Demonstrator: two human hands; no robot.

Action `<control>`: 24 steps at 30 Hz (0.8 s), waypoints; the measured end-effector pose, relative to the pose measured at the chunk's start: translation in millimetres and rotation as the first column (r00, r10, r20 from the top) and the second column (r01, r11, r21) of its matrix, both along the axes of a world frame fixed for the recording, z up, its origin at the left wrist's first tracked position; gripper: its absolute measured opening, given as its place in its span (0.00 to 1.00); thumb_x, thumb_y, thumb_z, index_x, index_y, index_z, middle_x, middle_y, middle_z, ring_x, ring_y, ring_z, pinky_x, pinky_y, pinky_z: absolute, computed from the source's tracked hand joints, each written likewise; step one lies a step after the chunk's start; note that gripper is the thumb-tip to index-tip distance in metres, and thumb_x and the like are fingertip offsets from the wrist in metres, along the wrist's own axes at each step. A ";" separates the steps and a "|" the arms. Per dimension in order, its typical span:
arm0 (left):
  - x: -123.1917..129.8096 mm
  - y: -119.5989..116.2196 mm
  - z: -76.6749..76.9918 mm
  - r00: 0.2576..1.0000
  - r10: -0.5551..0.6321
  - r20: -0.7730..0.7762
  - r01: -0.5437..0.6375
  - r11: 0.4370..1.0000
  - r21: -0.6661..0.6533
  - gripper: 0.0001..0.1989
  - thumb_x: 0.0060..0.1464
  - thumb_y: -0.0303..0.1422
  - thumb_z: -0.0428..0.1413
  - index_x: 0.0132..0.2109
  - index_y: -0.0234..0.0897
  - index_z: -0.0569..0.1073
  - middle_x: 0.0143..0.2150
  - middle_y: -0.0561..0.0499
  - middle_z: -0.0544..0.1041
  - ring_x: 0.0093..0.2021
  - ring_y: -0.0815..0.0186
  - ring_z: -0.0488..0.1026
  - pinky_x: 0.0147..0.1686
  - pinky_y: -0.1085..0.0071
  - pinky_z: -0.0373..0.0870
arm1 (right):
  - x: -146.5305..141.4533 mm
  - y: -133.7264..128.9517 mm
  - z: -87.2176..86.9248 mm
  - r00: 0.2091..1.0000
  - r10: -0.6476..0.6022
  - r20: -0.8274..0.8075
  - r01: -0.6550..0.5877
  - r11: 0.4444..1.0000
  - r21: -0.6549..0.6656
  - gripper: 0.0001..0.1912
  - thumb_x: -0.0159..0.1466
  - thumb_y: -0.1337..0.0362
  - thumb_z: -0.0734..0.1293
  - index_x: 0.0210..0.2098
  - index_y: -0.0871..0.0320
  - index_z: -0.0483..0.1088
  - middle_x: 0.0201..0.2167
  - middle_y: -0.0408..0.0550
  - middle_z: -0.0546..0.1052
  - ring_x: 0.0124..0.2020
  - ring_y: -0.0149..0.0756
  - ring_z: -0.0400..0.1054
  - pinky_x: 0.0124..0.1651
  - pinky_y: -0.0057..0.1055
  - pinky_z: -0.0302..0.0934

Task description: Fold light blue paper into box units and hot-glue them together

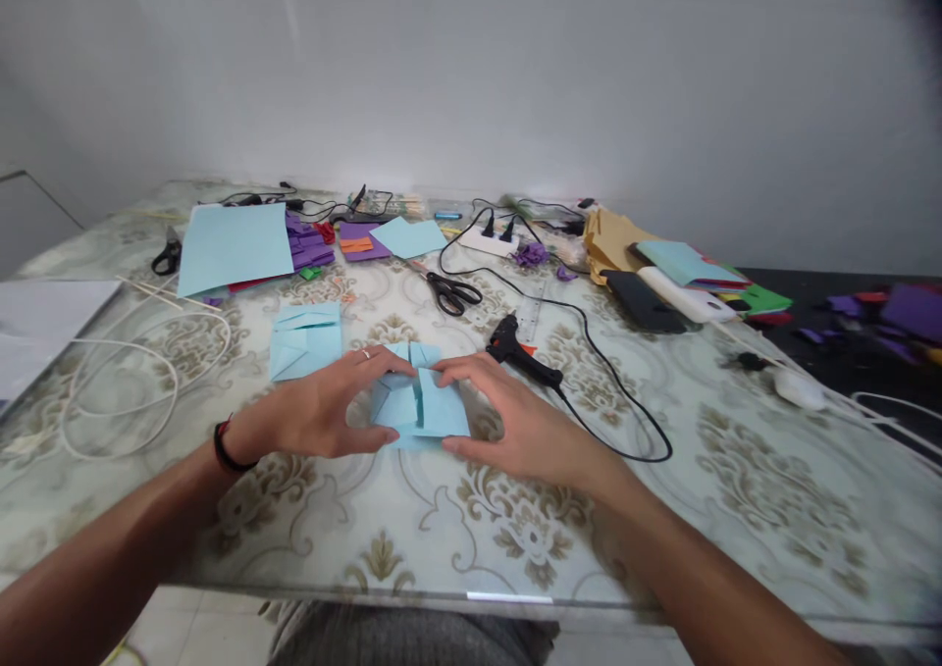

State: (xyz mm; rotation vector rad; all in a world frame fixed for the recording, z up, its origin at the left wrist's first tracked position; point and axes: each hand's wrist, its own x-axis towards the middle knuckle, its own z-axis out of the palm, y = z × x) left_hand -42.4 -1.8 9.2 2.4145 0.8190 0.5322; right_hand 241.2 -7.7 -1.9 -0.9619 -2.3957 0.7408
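Observation:
A folded light-blue sheet of paper (443, 403) lies on the table in front of me, its two flaps meeting near a middle crease. My left hand (331, 403) grips its left side, fingertips on top at the far part and thumb at the near edge. On the other side, my right hand (504, 413) curls around the right flap, with fingers on the far edge and thumb at the near corner. Just beyond my left hand is another folded light-blue paper piece (305, 340). A black glue gun (524, 350) rests to the right, near my right hand's fingers.
Black-handled scissors (454, 294) lie beyond the papers, before a white power strip (488, 242). Light-blue sheets (235, 249) cover purple paper at back left. White cable (177, 382) loops across the left. Brown envelopes (614, 239) and a black phone-like slab (640, 301) sit at right.

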 end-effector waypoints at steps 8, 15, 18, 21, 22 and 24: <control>2.9 1.9 6.5 0.990 0.079 0.114 -0.053 0.976 -0.212 0.22 0.64 0.40 0.59 0.62 0.42 0.67 0.57 0.44 0.75 0.55 0.56 0.73 0.57 0.58 0.72 | -5.1 -2.8 -2.0 0.992 0.013 -0.125 0.039 0.913 0.406 0.29 0.66 0.63 0.73 0.63 0.48 0.62 0.59 0.56 0.69 0.61 0.52 0.65 0.62 0.54 0.62; 6.2 -1.0 4.4 0.987 0.096 0.129 -0.058 0.961 -0.271 0.21 0.64 0.40 0.59 0.61 0.42 0.68 0.57 0.43 0.76 0.54 0.56 0.75 0.56 0.56 0.73 | -10.3 -5.6 -4.0 0.974 0.058 -0.221 0.095 0.775 0.624 0.16 0.67 0.68 0.72 0.52 0.47 0.72 0.46 0.51 0.76 0.47 0.46 0.70 0.54 0.51 0.66; 7.1 -1.6 3.4 0.985 0.102 0.143 -0.058 0.958 -0.281 0.21 0.64 0.41 0.59 0.60 0.42 0.69 0.57 0.43 0.77 0.53 0.56 0.76 0.55 0.57 0.74 | -11.1 -7.0 -2.7 0.962 0.081 -0.260 0.101 0.781 0.617 0.12 0.67 0.70 0.71 0.46 0.46 0.76 0.43 0.48 0.78 0.44 0.44 0.71 0.50 0.48 0.67; 7.5 -1.7 3.1 0.983 0.106 0.147 -0.060 0.956 -0.287 0.20 0.64 0.41 0.60 0.60 0.42 0.70 0.56 0.44 0.77 0.53 0.57 0.76 0.54 0.57 0.75 | -12.0 -8.2 -1.6 0.949 0.075 -0.307 0.125 0.803 0.583 0.11 0.69 0.72 0.68 0.43 0.48 0.76 0.40 0.47 0.79 0.41 0.42 0.71 0.49 0.47 0.67; 7.5 -1.6 3.1 0.983 0.109 0.145 -0.063 0.955 -0.289 0.20 0.64 0.41 0.60 0.60 0.42 0.70 0.56 0.44 0.77 0.53 0.57 0.76 0.55 0.57 0.74 | -12.1 -8.5 -1.3 0.943 0.070 -0.324 0.133 0.817 0.561 0.10 0.70 0.71 0.68 0.42 0.49 0.76 0.40 0.47 0.79 0.41 0.42 0.71 0.49 0.47 0.67; 7.3 -1.3 3.1 0.984 0.117 0.135 -0.073 0.954 -0.290 0.21 0.63 0.42 0.60 0.60 0.42 0.69 0.56 0.44 0.77 0.53 0.56 0.76 0.55 0.57 0.74 | -11.9 -9.2 -0.8 0.932 0.049 -0.360 0.143 0.861 0.488 0.07 0.71 0.70 0.67 0.41 0.51 0.75 0.39 0.48 0.78 0.42 0.42 0.72 0.49 0.45 0.67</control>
